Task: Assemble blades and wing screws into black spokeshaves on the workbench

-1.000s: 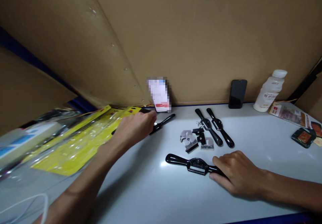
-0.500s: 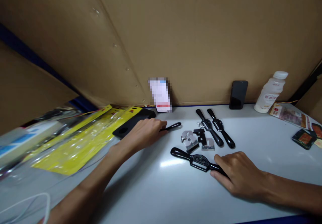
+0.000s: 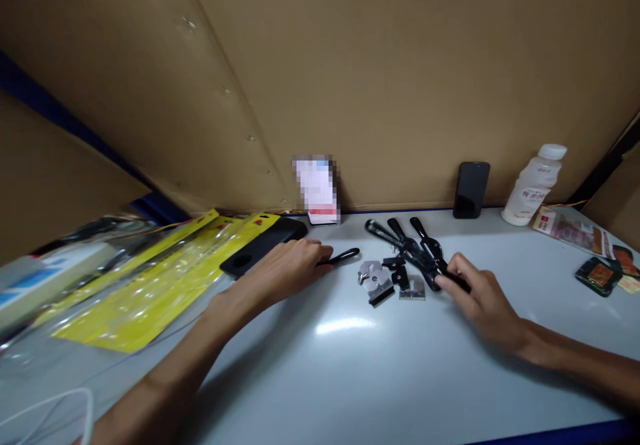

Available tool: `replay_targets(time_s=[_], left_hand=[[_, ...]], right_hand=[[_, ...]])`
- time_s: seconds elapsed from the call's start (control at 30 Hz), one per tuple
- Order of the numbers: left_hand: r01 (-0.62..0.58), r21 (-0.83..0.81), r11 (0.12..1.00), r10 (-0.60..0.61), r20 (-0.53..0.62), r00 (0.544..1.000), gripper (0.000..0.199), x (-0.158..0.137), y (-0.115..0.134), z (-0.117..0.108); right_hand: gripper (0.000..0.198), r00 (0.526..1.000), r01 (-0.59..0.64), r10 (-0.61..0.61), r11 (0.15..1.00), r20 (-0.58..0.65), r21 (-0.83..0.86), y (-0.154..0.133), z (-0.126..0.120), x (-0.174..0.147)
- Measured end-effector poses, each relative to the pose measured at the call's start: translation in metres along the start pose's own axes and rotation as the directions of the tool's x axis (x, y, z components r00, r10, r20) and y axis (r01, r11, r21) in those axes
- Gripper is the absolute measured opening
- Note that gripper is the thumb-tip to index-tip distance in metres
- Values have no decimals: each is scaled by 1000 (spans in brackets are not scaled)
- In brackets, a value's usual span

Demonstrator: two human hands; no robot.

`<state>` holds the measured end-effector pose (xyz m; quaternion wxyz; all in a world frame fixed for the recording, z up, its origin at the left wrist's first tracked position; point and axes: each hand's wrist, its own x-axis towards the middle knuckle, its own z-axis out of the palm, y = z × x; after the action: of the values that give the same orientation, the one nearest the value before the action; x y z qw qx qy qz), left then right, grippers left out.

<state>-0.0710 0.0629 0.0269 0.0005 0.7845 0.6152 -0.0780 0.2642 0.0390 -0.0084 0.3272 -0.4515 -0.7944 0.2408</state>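
My right hand (image 3: 477, 298) is closed on one end of a black spokeshave body (image 3: 383, 233), which is smeared by motion. It passes over a second spokeshave body (image 3: 395, 225), hiding part of it. A third spokeshave body (image 3: 423, 230) lies just to the right, its lower end behind my hand. My left hand (image 3: 300, 258) is closed around a black handle (image 3: 346, 256) shaped like the spokeshaves' handles; the remainder is hidden under the fingers. Between the hands lie silvery blades (image 3: 373, 273), black cap pieces (image 3: 400, 277) and small screws (image 3: 363, 276).
Yellow blister packs (image 3: 165, 292) and a black case (image 3: 265, 245) lie left. A lit phone (image 3: 319, 188) and a dark phone (image 3: 471, 190) lean on the cardboard wall (image 3: 400, 85). At right stand a white bottle (image 3: 534, 185) and food packets (image 3: 575, 232). A white cable (image 3: 85, 392) loops front left.
My right hand has carried its spokeshave body away from me, from the table's middle to over the other two. The left hand keeps its hold in nearly the same place.
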Motion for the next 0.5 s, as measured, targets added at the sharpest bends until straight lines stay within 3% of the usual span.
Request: replay_targets(time_s=[0.07, 0.23, 0.37, 0.5], left_hand=[[-38, -13, 999, 38, 33, 999, 20, -2, 3, -4], [-176, -131, 976, 191, 117, 975, 13, -13, 15, -14], [-206, -189, 960, 244, 205, 948, 9, -26, 27, -18], [-252, -221, 942, 299, 217, 929, 14, -39, 41, -22]], right_hand=[[32, 991, -118, 124, 985, -43, 127, 7, -4, 13], [35, 944, -329, 314, 879, 99, 345, 25, -6, 28], [30, 942, -336, 323, 912, 95, 236, 29, -8, 30], [20, 968, -227, 232, 972, 92, -62, 28, -12, 30]])
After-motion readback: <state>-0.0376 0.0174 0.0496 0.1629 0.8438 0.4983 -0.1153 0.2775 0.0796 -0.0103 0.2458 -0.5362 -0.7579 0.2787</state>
